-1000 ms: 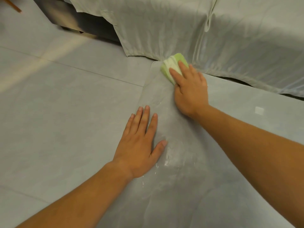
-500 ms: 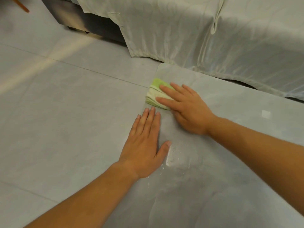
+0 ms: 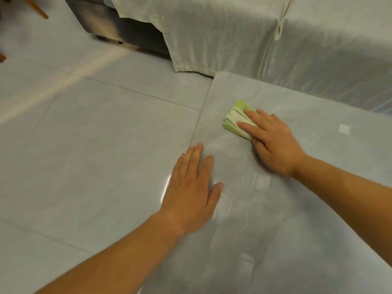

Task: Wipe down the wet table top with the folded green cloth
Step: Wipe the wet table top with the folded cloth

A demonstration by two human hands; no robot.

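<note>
green folded cloth (image 3: 232, 122) lies on the glossy grey table top (image 3: 307, 230), near its far left corner, pinned under the right hand (image 3: 275, 147). fingers (image 3: 252, 113) of that hand are straight and flat on top of the cloth, pressing it, not curled round it. the thumb lies across its near part. left hand (image 3: 191, 187) is flat on the table at its left edge, fingers released and a little spread, holding nothing; looks like a brace.

water beads and streaks (image 3: 237, 187) show between the two hands, just right of the left thumb, apart from the cloth.

step in hand, as i judge it: a wiping stroke. to do it well:
- draw the cloth toward the near side, through that wet patch, with even pressure
- overlap the passes
- turn to a dry fold once it soaks

flat fingers alone may let the folds slide apart, so weight should sit over the whole pad. the left hand is close to the wet and may need to lift clear.

pale sheet (image 3: 233, 39) drapes furniture beyond the table. grey floor tiles (image 3: 84, 145) at left.
</note>
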